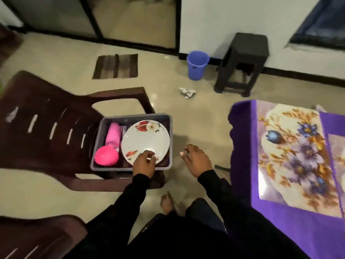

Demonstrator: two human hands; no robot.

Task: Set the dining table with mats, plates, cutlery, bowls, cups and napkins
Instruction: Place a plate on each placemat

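A: Where is the plate [145,141], and what do your hands do with it?

B: It is left of centre in the frame, lying on top in the grey tub [169,144], which stands on the seat of a brown chair [46,116]. Your left hand [144,162] pinches the plate's near rim, with the fingers curled over the edge. Your right hand [195,158] hangs free between the tub and the table [276,221], the fingers loose, and it holds nothing.

A: How will the plate handle, do you think?

B: I judge it is stiff, smooth and rather breakable, with a glossy white face and red flower prints. It looks a little slippery, so a rim pinch with one hand is weak. You should put the right hand under the opposite rim before you lift it.

A: And what more is in the tub?

B: A pink roll [113,134] lies along the left wall; maybe napkins or a cloth, I cannot tell. Just below it is a round pink piece [106,156], perhaps a bowl or a cup turned over. Something shiny shows between the pink things and the plate, possibly cutlery, but it is too small to tell.

A: And the table?

B: It is at the right of the frame under a purple cloth, and a flowered mat [291,156] lies on it already.
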